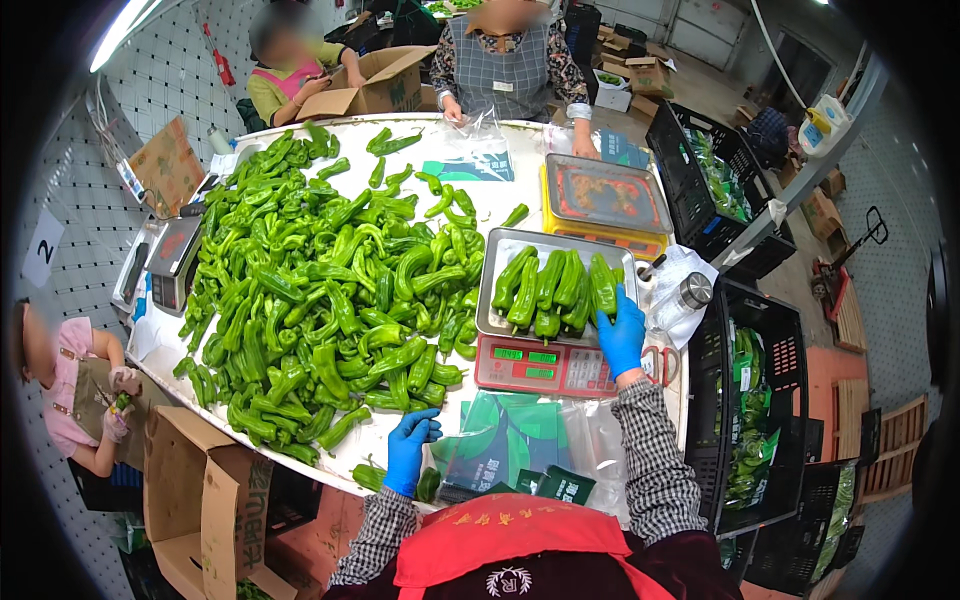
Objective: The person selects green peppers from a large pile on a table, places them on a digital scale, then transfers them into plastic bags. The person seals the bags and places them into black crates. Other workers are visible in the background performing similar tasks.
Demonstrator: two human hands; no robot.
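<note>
Blue-gloved, my right hand (622, 336) is at the right side of a metal weighing tray (491, 319), its thumb and fingers around the lower end of a green pepper (601, 279). Several more green peppers (551, 285) lie side by side in that tray. Beneath it is a red digital scale (540, 366) with lit green displays. My left hand (409, 448), also gloved in blue, hovers near the table's front edge with loosely curled fingers and nothing visible in it. Printed plastic bags (510, 435) lie between my hands, below the scale. Beside my left hand are loose peppers (367, 475).
A large heap of green peppers (315, 285) covers the table's left and middle. Behind my scale stands a yellow scale (607, 199). A glass jar (679, 300) and scissors (664, 365) lie right. Black crates (761, 420) flank the table. Co-workers stand across and left.
</note>
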